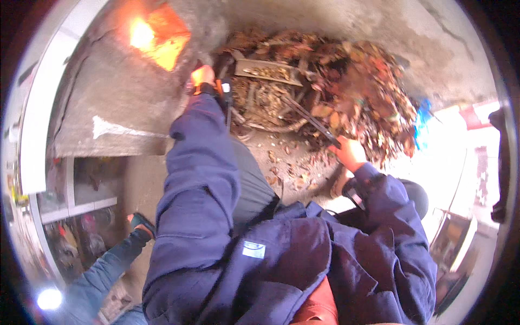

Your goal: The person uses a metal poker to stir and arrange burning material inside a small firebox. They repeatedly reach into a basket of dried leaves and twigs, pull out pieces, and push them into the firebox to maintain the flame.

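Observation:
My right hand [350, 153] is closed on the near end of long dark metal tongs [313, 121], whose far end reaches into a heap of dry leaves and twigs [357, 89]. Near the opening of a lit fire [158, 38], my left hand [203, 76] is bent at the heap's left edge; its fingers are blurred, and what they hold or touch cannot be told. Beside that hand lies a dark thing with an orange part [221, 87]. A shallow tray-like piece [268, 72] with small brown bits rests on the heap.
Rough concrete [109, 89] surrounds the fire on the left. Another person's leg and sandalled foot [140, 222] are at lower left, by a glass-fronted cabinet [95, 178]. Blue plastic [422, 122] lies at the heap's right edge. Loose leaves are scattered on the floor [300, 191].

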Tool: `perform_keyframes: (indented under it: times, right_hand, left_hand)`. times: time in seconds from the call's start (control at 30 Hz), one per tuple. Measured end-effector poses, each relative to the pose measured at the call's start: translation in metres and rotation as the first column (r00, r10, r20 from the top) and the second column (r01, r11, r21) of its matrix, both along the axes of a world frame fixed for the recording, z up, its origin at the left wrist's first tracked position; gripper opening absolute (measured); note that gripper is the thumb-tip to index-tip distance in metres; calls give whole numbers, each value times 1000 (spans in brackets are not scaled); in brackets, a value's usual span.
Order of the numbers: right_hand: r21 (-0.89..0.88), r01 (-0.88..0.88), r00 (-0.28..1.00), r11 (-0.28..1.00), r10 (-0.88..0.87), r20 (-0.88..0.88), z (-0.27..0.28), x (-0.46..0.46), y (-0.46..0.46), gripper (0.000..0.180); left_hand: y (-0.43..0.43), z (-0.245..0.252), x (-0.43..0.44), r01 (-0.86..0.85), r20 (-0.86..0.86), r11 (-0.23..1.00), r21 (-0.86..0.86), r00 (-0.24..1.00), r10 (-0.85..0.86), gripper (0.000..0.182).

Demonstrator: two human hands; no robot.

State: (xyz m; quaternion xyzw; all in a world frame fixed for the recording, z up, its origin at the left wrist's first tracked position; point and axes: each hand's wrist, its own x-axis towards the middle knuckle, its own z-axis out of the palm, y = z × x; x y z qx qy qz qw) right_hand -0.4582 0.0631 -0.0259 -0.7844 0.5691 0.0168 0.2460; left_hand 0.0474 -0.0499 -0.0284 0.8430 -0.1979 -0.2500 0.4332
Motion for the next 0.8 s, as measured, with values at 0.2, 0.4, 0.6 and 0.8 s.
perform_keyframes:
  times: [0.2, 0.4, 0.6, 0.8]
  right_hand:
    - [-161, -166, 985, 973, 157, -69, 87, 44, -43, 30]
    - [-498, -447, 845, 743, 533, 38, 189, 198, -111, 34]
    - [-537, -393, 835, 746, 534, 131, 222, 334, -124, 42]
    - [-417, -376, 852, 828, 486, 196, 183, 207, -93, 39]
  left_hand:
    - [4, -22, 38, 277, 354, 619, 735, 622, -699, 38]
    - [30, -21, 50, 355, 451, 660, 662, 514, -730, 25]
    - [16, -35, 76, 392, 479, 719, 574, 551, -683, 29]
    - [11, -57, 87, 484, 495, 717, 502, 519, -697, 18]
